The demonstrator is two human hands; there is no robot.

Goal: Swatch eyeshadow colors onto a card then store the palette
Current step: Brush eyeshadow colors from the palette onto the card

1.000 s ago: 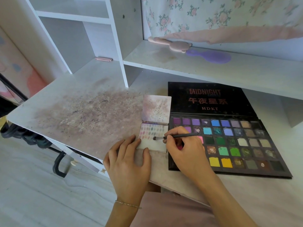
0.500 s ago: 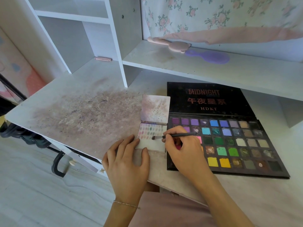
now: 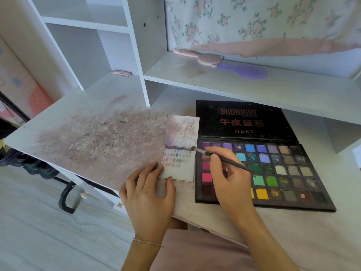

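Stained white counter spreads left of the left hand, smeared with purple-brown powder. Left hand lies flat, fingers straight, fingertips pressing the near-left corner of the card, thumb touching its near edge. Card sits just ahead of that hand, open like a booklet: rows of small colour dabs on the near leaf, far leaf tilted up and dusted with pigment. Brush tip sits at the fold, on the card's far-right corner. Right hand pinches the brush handle, fingers curled round it, resting over the left columns of the palette. Palette lies open under and right of that hand, touching the card's right edge, black lid flat behind. On the shelf beyond: pink brush, purple brush.
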